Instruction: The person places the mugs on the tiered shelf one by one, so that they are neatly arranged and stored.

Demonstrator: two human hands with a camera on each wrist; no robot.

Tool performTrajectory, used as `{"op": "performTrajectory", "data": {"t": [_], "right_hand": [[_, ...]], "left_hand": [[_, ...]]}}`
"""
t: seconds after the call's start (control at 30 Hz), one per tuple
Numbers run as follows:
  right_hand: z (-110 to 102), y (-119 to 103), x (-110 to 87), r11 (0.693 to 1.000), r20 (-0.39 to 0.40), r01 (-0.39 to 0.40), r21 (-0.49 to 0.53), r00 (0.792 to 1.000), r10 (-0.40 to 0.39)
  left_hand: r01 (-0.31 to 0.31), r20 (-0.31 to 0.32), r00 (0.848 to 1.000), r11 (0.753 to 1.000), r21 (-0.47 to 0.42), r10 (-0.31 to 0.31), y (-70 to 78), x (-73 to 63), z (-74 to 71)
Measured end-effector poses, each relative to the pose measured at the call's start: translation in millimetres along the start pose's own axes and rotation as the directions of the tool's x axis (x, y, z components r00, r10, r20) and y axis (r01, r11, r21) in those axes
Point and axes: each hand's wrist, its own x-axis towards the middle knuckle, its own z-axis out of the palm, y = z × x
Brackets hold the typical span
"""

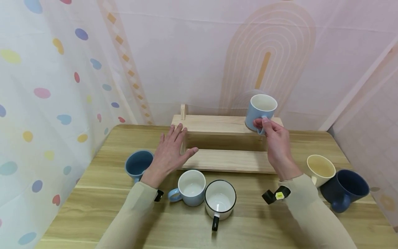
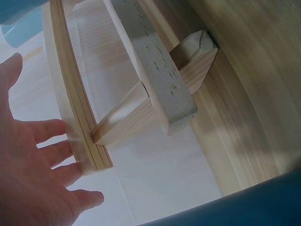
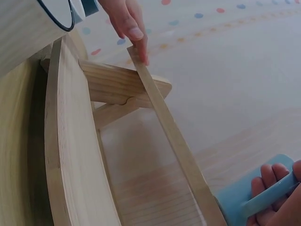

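Observation:
A two-tier wooden shelf point(image 1: 214, 124) stands at the back of the table. My right hand point(image 1: 278, 147) grips the handle of a light blue mug point(image 1: 255, 116), white inside, which is upright at the right end of the upper board. In the right wrist view, fingers curl round that mug's handle point(image 3: 268, 195), and its base meets the board's edge. My left hand point(image 1: 169, 152) is spread with straight fingers, its fingertips at the left end of the upper board. The left wrist view has those fingers point(image 2: 54, 129) against the board's edge.
In front of the shelf stand a light blue mug with white inside point(image 1: 193, 197) and a white mug with black rim point(image 1: 219, 207). A teal mug point(image 1: 138, 166) is beside my left wrist. Right of my right forearm are a cream mug point(image 1: 321, 169) and a navy mug point(image 1: 343, 190), close together.

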Motion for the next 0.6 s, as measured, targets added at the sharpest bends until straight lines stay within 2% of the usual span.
{"op": "performTrajectory", "data": {"t": [0.27,0.6], "right_hand": [[-1.1,-0.4,0.7,0.998,0.003,-0.031,-0.060,1.000,0.031],[-11.6,6.0,7.3,0.977,0.080,0.052,-0.207,0.996,-0.036]], "left_hand": [[-0.007,-0.013,1.000,1.000,-0.001,0.007,0.2,-1.9,0.0],[-0.012,-0.021,1.000,1.000,0.008,0.012,-1.2,-2.9,0.4]]}}
